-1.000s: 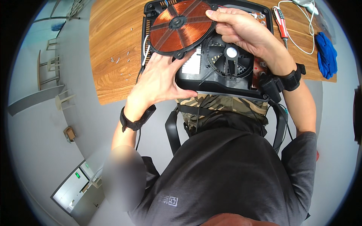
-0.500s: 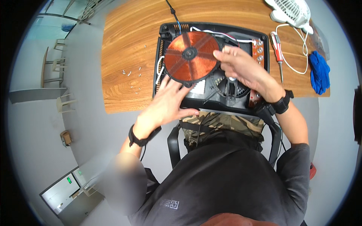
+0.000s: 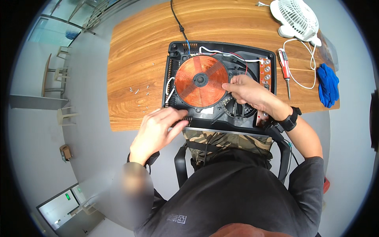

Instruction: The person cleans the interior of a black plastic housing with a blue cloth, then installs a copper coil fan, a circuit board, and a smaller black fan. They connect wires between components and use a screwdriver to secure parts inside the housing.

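A round copper induction coil [image 3: 188,85] on a black spoked frame lies inside the open black cooker housing [image 3: 205,125]. My right hand [image 3: 249,93] pinches the coil's right rim between thumb and fingers. At the housing's near left corner is my left hand [image 3: 156,128], its thumb and fingers apart, the fingertips over the edge by the vent slots. White sleeved leads [image 3: 170,94] come off the coil's left side. To the coil's right, a cooling fan [image 3: 238,109] shows partly beneath my right hand. A narrow red circuit board [image 3: 267,76] runs along the housing's right side.
On the wooden table [image 3: 134,47], several small screws [image 3: 137,91] lie left of the housing. A red-handled screwdriver [image 3: 284,63], blue gloves [image 3: 328,85] and a white fan [image 3: 298,17] with its cord are at the right. A black cable [image 3: 176,17] leaves the housing's far side.
The coil has gone from raised and tilted to lying lower in the housing. My left hand has moved off the coil's near edge to the housing's corner; my right hand keeps its pinch.
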Tool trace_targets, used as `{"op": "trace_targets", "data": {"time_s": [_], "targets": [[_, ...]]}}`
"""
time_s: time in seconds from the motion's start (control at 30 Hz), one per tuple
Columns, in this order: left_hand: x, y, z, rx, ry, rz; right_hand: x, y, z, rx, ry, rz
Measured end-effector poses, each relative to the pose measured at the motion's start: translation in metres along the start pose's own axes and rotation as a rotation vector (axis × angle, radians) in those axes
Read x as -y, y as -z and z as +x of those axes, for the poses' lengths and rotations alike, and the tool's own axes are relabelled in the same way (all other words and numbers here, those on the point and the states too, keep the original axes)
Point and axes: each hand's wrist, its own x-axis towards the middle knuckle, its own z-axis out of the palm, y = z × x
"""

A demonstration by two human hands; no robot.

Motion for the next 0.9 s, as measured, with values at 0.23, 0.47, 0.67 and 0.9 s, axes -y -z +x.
{"op": "trace_targets", "data": {"time_s": [0.23, 0.47, 0.67, 0.9], "targets": [[0.008, -0.014, 0.009, -0.254, 0.191, -0.076, 0.014, -0.008, -0.013, 0.012, -0.086, -0.053], [0.019, -0.021, 0.026, -0.275, 0.344, 0.054, 0.022, -0.017, -0.029, -0.021, -0.147, -0.043], [0.027, -0.039, 0.029, -0.218, 0.350, 0.071, 0.015, -0.015, -0.036, -0.019, -0.072, -0.122], [0.030, -0.034, 0.026, -0.361, 0.357, 0.038, 0.014, -0.012, -0.040, -0.009, -0.009, -0.036]]}}
